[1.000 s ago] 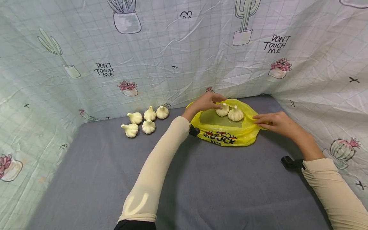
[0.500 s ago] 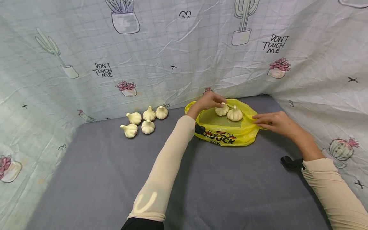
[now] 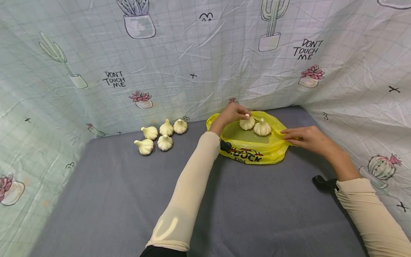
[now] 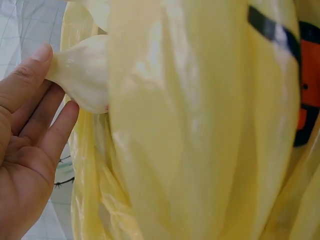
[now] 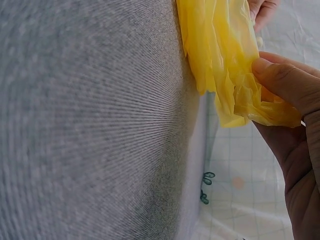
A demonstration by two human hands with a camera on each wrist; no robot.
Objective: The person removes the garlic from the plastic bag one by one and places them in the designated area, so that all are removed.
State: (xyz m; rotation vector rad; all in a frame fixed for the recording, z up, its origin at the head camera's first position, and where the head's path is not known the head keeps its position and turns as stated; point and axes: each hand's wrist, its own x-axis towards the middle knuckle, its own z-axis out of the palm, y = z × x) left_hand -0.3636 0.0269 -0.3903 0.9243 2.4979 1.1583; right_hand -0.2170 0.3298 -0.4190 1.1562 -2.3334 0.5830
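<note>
A yellow plastic bag (image 3: 277,153) with black lettering lies on its side, its mouth spread wide. Two whitish garlic bulbs sit within that mouth. My left hand (image 3: 232,114) pinches the stem of the left garlic bulb (image 3: 247,124); in the left wrist view, thumb and fingers meet at the stem of this bulb (image 4: 85,75), and the bag's film hides its far part. Just right of it is the other bulb (image 3: 262,127). At the bag's right edge, my right hand (image 3: 306,138) pinches the gathered film (image 5: 245,95) between thumb and fingers.
Several more garlic bulbs (image 3: 165,142) stand in a loose cluster left of the bag. Grey cloth (image 3: 106,200) covers the table. A printed curtain (image 3: 179,53) hangs along the back and both sides.
My left hand has moved slightly right and closed its fingers on the left garlic bulb's stem, and that bulb has shifted a little left. The right hand keeps its hold on the bag.
</note>
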